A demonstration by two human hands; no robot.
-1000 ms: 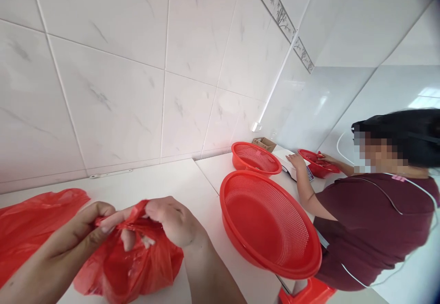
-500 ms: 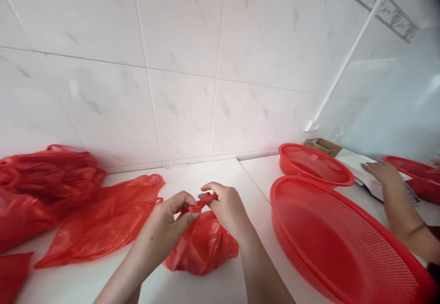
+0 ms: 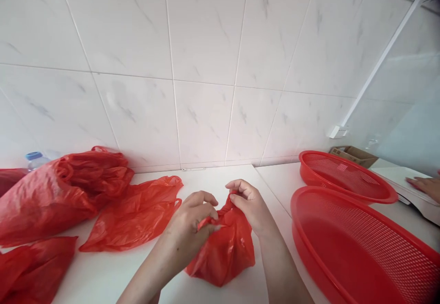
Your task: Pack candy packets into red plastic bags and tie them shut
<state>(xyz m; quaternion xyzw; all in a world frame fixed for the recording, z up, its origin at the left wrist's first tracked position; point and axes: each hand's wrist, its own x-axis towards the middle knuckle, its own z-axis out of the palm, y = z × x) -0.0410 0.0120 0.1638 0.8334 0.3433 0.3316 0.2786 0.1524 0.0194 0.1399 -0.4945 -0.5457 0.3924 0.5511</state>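
A filled red plastic bag (image 3: 225, 253) sits on the white table in front of me, its top gathered and twisted. My left hand (image 3: 194, 217) pinches one end of the bag's top between thumb and fingers. On the other side, my right hand (image 3: 245, 203) grips the opposite end of the twisted plastic. What lies inside the bag is hidden. Just left of my hands, a flat red plastic bag (image 3: 134, 221) is spread on the table.
A large red bag heap (image 3: 65, 189) and another red bag (image 3: 37, 267) lie left, by a blue-capped bottle (image 3: 35, 159). Two red baskets, a near one (image 3: 343, 249) and a far one (image 3: 343, 175), stand right. Behind are a cardboard box (image 3: 357, 155) and a co-worker's hand (image 3: 424, 185) on a white scale (image 3: 405, 180).
My view has swung left, so the co-worker's body has left the frame. The bag's opening, with my fingers in it earlier, is now drawn together and twisted.
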